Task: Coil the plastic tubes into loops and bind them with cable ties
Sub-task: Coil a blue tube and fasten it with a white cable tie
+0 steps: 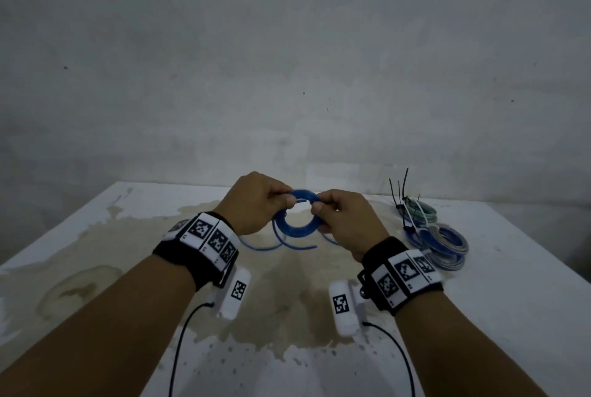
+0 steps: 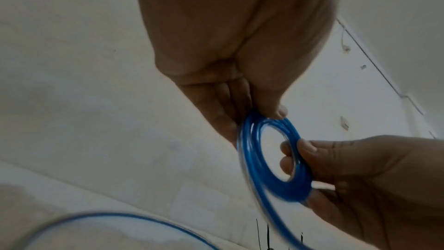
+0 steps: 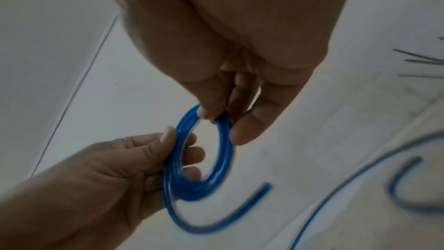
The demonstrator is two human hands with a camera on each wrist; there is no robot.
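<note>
Above the stained table [image 1: 96,236], left of the pile of bound coils [image 1: 444,243], both hands hold one blue tube coil [image 1: 299,220] upright. The left hand [image 1: 256,201] and right hand [image 1: 345,220] pinch opposite rims, thumb against fingers. The loose tail [image 1: 300,248] hangs below the coil toward the person, about equally near either hand.

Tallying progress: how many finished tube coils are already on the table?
3, as far as I can tell: a greenish coil farthest back on the right, a blue-grey coil nearer, and another partly under it. More may be hidden beneath.
</note>
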